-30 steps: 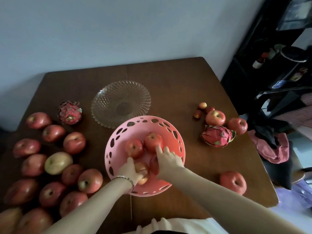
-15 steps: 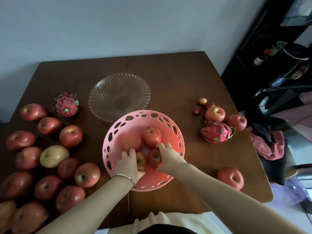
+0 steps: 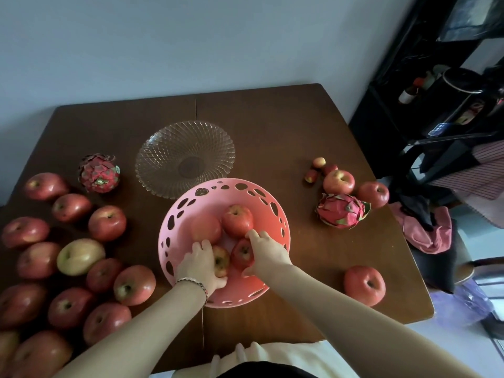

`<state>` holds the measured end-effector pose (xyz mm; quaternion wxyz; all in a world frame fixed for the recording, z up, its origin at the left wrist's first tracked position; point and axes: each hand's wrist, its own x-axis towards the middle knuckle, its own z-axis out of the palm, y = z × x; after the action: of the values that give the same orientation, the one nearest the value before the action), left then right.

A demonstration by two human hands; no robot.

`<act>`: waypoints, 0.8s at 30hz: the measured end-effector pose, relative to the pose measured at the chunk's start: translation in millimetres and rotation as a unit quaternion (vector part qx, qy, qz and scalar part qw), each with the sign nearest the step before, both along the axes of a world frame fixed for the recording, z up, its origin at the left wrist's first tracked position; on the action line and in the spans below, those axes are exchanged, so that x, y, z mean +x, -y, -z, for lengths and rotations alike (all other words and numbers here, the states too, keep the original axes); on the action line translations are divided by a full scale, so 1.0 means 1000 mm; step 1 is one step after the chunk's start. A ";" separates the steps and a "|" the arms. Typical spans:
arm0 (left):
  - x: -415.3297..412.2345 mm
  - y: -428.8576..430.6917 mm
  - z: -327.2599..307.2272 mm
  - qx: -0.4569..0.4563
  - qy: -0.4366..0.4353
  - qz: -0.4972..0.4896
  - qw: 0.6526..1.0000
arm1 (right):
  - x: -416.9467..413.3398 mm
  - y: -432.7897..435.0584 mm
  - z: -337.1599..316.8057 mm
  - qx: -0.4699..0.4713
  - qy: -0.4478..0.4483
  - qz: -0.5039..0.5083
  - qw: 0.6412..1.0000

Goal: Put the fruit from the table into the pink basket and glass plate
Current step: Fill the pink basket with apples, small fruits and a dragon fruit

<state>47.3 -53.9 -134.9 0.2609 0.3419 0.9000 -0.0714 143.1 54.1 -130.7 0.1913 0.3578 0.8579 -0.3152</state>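
The pink basket with cut-out holes sits mid-table, with several red apples inside. Both hands reach into it. My left hand rests on a small reddish-yellow apple, fingers wrapped over it. My right hand cups a dark red apple beside it. Two bigger apples lie at the basket's far side. The empty glass plate stands just behind the basket. Several red apples and a yellowish one cover the table's left side.
One dragon fruit lies left of the plate, another to the basket's right with two apples and small fruits. A lone apple sits near the front right edge. A dark shelf and clothes-draped chair stand beside the table.
Both hands stayed in the basket and settled lower on the two near apples. The camera view shifted slightly, so the table appears lower in frame.
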 end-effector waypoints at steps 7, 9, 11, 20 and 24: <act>-0.016 0.006 -0.001 0.050 0.112 -0.061 0.991 | 0.002 -0.005 0.000 -0.032 -0.007 0.005 0.999; -0.015 0.004 -0.003 0.028 0.103 -0.048 0.993 | 0.001 -0.005 -0.003 -0.035 0.001 -0.010 0.999; -0.009 0.001 -0.005 -0.011 0.056 -0.017 0.998 | 0.005 -0.006 -0.014 -0.006 0.003 -0.053 0.999; 0.002 -0.005 -0.006 -0.042 0.002 0.010 0.999 | 0.112 -0.076 -0.028 0.086 0.270 0.101 0.954; 0.001 -0.003 -0.007 -0.036 0.003 0.012 0.999 | 0.137 -0.069 0.008 0.058 0.345 0.044 0.936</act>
<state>48.1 -50.8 -127.9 0.2751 0.3431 0.8919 -0.1055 280.4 122.6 -138.9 0.4405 0.4927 0.7392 -0.1297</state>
